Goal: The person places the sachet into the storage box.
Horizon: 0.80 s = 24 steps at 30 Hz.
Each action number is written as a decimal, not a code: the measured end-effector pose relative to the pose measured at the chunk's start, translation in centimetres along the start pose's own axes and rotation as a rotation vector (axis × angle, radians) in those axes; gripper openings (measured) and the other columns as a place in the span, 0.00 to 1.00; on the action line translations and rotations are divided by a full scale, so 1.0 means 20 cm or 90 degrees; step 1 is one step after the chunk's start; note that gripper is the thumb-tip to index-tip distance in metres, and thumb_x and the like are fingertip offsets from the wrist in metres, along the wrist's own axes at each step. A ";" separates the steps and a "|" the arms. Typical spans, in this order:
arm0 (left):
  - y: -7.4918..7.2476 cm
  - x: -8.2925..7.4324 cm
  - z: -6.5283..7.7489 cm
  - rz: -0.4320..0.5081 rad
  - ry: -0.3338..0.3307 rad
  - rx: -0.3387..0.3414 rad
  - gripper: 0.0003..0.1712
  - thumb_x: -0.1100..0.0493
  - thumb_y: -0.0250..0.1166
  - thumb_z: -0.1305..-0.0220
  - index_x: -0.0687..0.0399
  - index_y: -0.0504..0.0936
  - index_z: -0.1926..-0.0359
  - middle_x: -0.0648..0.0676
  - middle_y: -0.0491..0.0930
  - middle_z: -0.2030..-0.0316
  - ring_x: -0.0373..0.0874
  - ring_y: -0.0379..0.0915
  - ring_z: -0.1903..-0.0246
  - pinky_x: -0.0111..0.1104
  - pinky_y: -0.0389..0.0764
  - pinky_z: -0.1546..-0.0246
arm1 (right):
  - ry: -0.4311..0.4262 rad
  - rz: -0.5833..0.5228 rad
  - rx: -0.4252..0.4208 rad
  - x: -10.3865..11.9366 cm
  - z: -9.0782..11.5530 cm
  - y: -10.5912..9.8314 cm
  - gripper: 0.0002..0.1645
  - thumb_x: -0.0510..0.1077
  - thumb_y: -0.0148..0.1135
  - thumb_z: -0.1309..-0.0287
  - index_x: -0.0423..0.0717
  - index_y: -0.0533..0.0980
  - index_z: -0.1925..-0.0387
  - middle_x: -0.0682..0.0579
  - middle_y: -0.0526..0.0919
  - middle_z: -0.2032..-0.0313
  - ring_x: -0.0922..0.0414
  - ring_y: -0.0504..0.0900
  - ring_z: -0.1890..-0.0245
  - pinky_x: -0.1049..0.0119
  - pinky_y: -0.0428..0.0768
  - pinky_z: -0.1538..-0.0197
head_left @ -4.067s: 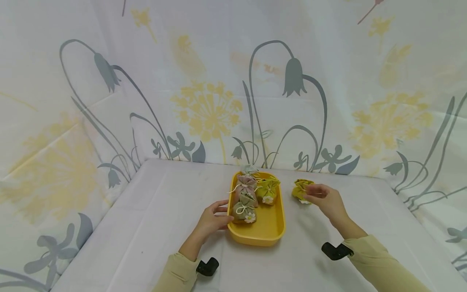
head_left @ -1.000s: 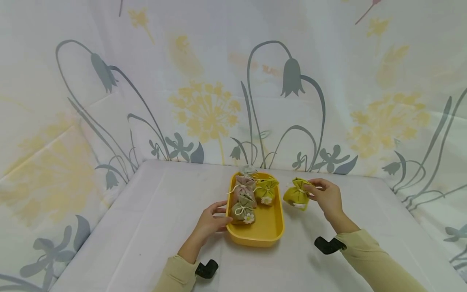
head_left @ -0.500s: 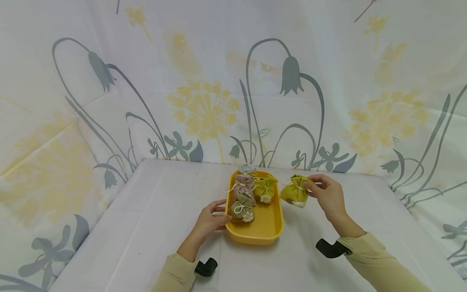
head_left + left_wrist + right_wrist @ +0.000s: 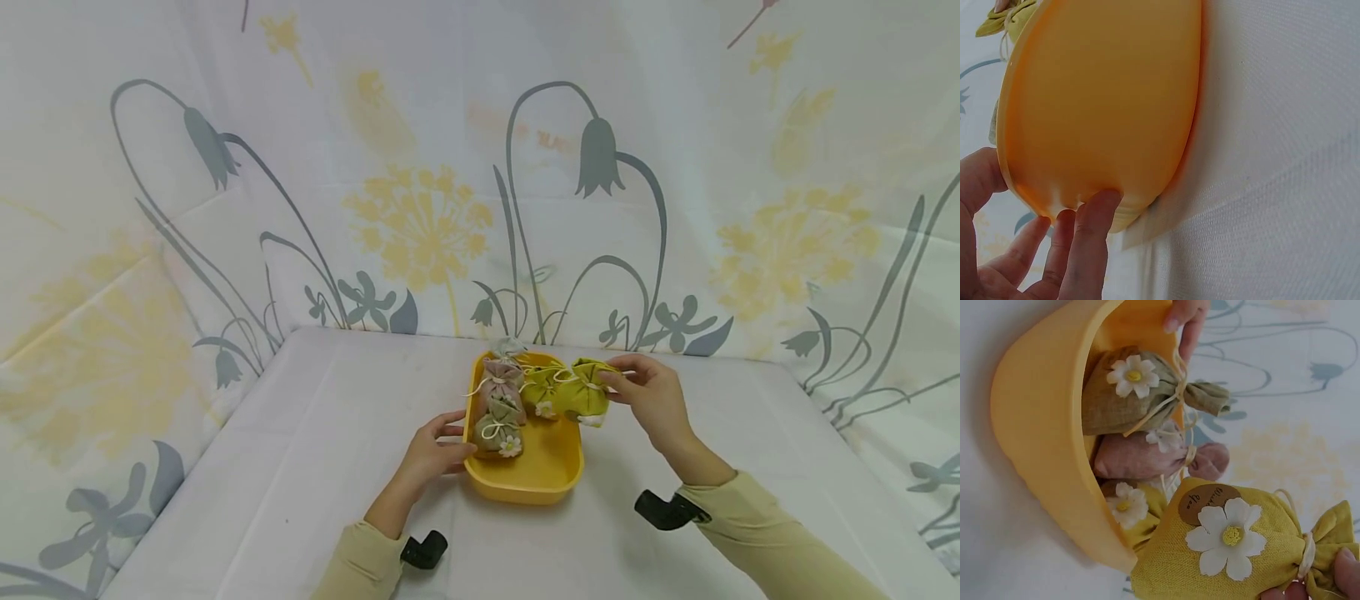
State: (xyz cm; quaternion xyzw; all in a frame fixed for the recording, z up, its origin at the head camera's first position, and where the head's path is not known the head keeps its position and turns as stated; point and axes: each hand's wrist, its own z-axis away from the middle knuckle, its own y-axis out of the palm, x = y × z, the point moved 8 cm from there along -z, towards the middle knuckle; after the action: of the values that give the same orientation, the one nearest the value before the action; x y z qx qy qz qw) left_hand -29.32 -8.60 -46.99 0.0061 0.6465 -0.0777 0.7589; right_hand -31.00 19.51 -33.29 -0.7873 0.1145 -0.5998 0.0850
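My right hand [image 4: 654,402] pinches a yellow-green drawstring pouch [image 4: 587,398] by its gathered neck, over the right rim of a yellow tray [image 4: 525,485]. In the right wrist view that pouch [image 4: 1163,565] shows a white cloth flower and a brown round label. At the tray's left side, my left hand [image 4: 435,452] grips it, thumb at the rim and fingers [image 4: 1088,240] against the outer wall. Inside the tray are a grey-green pouch [image 4: 497,435], a pink pouch [image 4: 501,379], another yellow-green pouch [image 4: 542,398] and a pale pouch [image 4: 507,347] at the back, partly hidden.
The tray stands on a white-covered table [image 4: 322,417]. Behind the table hangs a white curtain [image 4: 450,83] printed with flowers. Each wrist carries a black camera mount, one beside the left sleeve [image 4: 365,554] and one beside the right sleeve [image 4: 757,521].
My right hand has taken the yellow-green pouch off the table right of the tray, raised it and carried it left over the rim. My left hand keeps its place on the tray.
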 end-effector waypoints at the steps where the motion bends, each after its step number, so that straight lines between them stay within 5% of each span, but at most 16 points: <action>1: 0.00 0.00 0.00 0.000 0.000 -0.001 0.35 0.64 0.68 0.47 0.59 0.67 0.37 0.63 0.71 0.50 0.52 0.77 0.57 0.39 0.83 0.66 | 0.001 -0.002 0.005 0.00 0.00 0.01 0.13 0.33 0.61 0.44 0.26 0.74 0.59 0.34 0.78 0.60 0.66 0.80 0.69 0.65 0.83 0.65; 24: 0.00 0.00 0.01 -0.004 -0.003 -0.002 0.35 0.63 0.68 0.47 0.59 0.67 0.37 0.63 0.71 0.50 0.52 0.77 0.57 0.39 0.83 0.66 | 0.052 0.041 0.068 -0.09 -0.04 0.25 0.12 0.35 0.62 0.44 0.30 0.76 0.59 0.40 0.78 0.60 0.54 0.81 0.64 0.60 0.83 0.62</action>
State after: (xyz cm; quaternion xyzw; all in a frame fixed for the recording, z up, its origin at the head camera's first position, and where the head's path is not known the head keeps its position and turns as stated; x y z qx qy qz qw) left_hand -29.21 -8.59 -46.88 0.0028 0.6446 -0.0791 0.7604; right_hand -32.59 15.14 -36.15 -0.7521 0.1110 -0.6339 0.1418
